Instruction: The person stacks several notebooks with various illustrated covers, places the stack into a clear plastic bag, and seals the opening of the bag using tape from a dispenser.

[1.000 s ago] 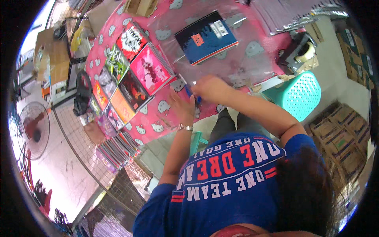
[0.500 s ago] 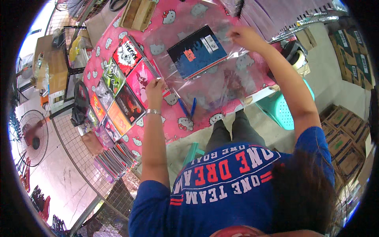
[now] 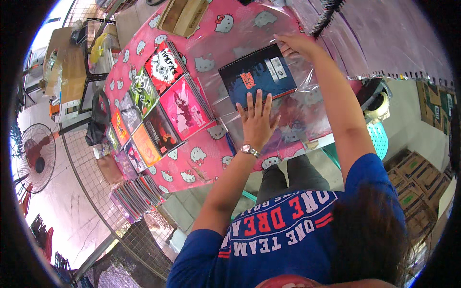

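Note:
A dark blue spiral notebook (image 3: pixel 263 76) with a red patch and a white label lies on a sheet of clear plastic film (image 3: pixel 309 103). My left hand (image 3: pixel 258 121) is spread with its fingers stretched out, and the fingertips rest on the notebook's lower edge. At the notebook's upper right corner is my right hand (image 3: pixel 298 46), its fingers apart and slightly bent at the film. Whether it touches the notebook I cannot tell. A slim blue object (image 3: pixel 231 144) lies left of my left wrist, partly hidden.
Stacks of colourful notebooks (image 3: pixel 185 108) cover the table's left part. A wooden block (image 3: pixel 182 17) sits at the far edge. A large purplish stack of sheets (image 3: pixel 379 38) is at far right, with a tape roll (image 3: pixel 377 106) below it. A fan (image 3: pixel 38 158) stands at left.
My left hand has moved right from the stacked notebooks onto the blue notebook and spread its fingers. My right hand has shifted to that notebook's upper right corner. The whole view has shifted somewhat.

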`<state>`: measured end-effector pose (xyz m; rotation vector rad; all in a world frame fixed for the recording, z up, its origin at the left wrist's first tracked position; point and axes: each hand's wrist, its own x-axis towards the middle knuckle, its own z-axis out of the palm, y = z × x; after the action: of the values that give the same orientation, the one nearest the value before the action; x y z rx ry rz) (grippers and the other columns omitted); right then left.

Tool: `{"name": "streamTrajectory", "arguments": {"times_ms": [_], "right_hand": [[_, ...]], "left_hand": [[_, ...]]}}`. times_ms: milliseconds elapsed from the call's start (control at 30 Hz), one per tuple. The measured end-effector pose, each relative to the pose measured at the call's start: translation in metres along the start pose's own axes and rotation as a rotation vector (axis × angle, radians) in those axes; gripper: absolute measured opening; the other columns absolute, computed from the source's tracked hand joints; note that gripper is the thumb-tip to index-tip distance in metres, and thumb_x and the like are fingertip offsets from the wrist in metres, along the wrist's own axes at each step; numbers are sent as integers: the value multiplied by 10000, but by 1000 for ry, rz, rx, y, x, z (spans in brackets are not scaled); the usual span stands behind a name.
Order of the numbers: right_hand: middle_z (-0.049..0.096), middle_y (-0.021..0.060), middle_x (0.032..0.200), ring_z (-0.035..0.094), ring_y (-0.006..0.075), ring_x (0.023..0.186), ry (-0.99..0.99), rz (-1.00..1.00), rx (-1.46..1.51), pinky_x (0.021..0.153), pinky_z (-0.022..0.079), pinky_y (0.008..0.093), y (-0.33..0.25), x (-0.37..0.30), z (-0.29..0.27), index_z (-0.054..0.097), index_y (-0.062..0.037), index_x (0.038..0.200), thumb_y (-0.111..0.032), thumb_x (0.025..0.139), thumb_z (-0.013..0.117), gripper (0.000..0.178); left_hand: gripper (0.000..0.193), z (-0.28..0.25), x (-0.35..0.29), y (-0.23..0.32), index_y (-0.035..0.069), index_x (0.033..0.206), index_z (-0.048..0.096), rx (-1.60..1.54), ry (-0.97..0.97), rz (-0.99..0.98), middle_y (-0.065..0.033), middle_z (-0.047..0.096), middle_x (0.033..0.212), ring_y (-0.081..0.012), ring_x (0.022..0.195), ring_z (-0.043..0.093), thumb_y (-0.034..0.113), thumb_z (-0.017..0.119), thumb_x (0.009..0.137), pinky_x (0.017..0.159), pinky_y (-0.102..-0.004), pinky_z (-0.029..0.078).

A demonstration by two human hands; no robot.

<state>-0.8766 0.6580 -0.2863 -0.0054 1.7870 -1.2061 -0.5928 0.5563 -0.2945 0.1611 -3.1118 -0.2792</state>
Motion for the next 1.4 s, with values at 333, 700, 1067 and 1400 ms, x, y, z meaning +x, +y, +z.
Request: {"name": "streamTrajectory", "arguments": {"times_ms": [333, 700, 1067, 1400], "right_hand": [[609, 128, 1169, 582, 237, 1059, 151, -210, -307, 909, 432, 404, -9, 27, 21, 506, -62, 1297, -607, 856, 505, 701], [653, 127, 1056, 597, 355, 980, -148, -582, -1122, 866, 452, 466, -54, 27, 110, 671, -116, 998, -490, 902, 441, 449], [618, 68, 1058, 538, 280, 1111, 429, -759, -1358, 906, 423, 443, -61, 108, 102, 678, -134, 979, -197, 795, 588, 214], [590, 84, 1114, 519, 250, 1131, 630, -785, -1237, 959, 365, 462, -50, 109, 87, 688, -128, 973, -208, 800, 581, 219]], "left_hand": [[773, -2, 6, 2, 179, 1436, 337, -10, -13, -68, -107, 221, 1526, -343, 1421, 118, 487, 632, 791, 1085, -633, -3], [763, 1, 2, -7, 209, 1430, 348, -1, -11, -61, -90, 208, 1530, -338, 1421, 125, 452, 646, 771, 1076, -657, 30], [794, 0, 3, -5, 211, 1429, 342, -57, -29, -58, -95, 203, 1529, -344, 1415, 144, 402, 676, 735, 1059, -684, 63], [818, 1, 7, -3, 217, 1429, 343, -79, 6, -29, -97, 210, 1525, -349, 1414, 144, 375, 702, 711, 1056, -690, 46]]}}
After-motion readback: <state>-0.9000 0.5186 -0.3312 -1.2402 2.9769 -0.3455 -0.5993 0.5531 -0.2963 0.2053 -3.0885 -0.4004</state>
